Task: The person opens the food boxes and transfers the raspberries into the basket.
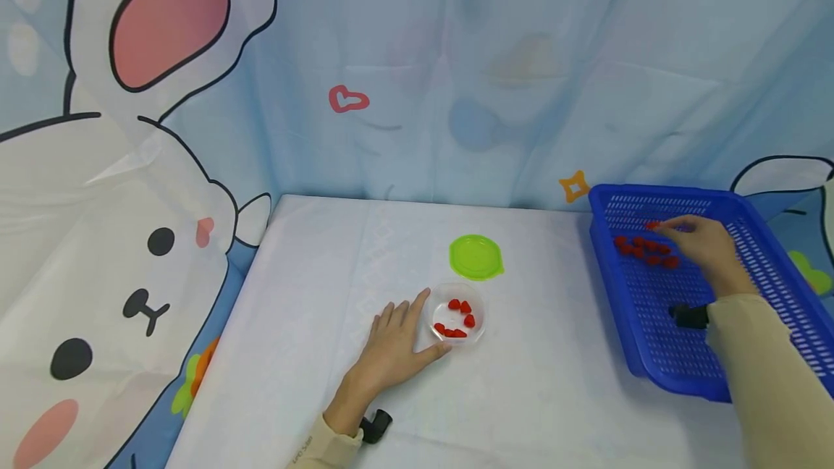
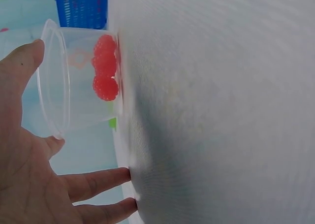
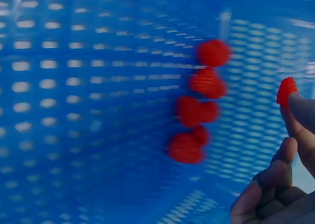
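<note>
A clear plastic cup stands on the white cloth with several red raspberries on its bottom. My left hand holds the cup's rim from the left, thumb and index finger on two sides, other fingers spread. In the left wrist view, two of these fingertips reach down to the cloth. Over the blue basket, my right hand pinches a single raspberry between thumb and index finger. More raspberries lie bunched on the basket floor below that hand.
Behind the cup lies a green lid on the white-covered table. The basket with its raised, slotted walls occupies the table's right side. A printed blue curtain hangs along the back edge.
</note>
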Motion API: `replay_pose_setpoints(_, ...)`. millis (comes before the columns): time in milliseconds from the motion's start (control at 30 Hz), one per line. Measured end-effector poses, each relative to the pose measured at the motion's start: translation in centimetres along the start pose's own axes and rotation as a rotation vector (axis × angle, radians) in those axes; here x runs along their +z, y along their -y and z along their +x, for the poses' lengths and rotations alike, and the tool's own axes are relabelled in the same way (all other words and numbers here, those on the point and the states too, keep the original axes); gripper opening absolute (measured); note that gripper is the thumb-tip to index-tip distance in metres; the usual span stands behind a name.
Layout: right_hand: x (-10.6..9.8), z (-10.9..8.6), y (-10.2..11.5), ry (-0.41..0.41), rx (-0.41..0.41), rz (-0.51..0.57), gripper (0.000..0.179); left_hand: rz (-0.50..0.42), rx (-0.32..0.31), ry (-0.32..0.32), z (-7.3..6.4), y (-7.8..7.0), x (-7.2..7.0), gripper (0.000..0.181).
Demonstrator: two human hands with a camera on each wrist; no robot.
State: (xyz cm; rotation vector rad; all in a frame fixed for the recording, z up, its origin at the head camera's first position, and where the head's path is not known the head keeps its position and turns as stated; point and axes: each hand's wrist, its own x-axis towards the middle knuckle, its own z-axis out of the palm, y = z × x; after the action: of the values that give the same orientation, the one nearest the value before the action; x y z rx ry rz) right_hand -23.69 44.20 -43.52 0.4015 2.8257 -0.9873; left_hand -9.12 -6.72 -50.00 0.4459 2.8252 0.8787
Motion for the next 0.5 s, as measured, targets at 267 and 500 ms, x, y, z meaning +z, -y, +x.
replay_pose_setpoints(267, 1.7, 1.4, -2.8, 0.005, 0.119, -0.001, 0.052, -0.013, -0.01, 0.02, 0.0, -0.1, -0.1, 0.094)
replay_pose_setpoints(500, 2.2, 1.7, -2.9, -0.017, 0.157, 0.003, 0.05, -0.002, 0.0, 0.003, 0.0, -0.1, -0.3, 0.094)
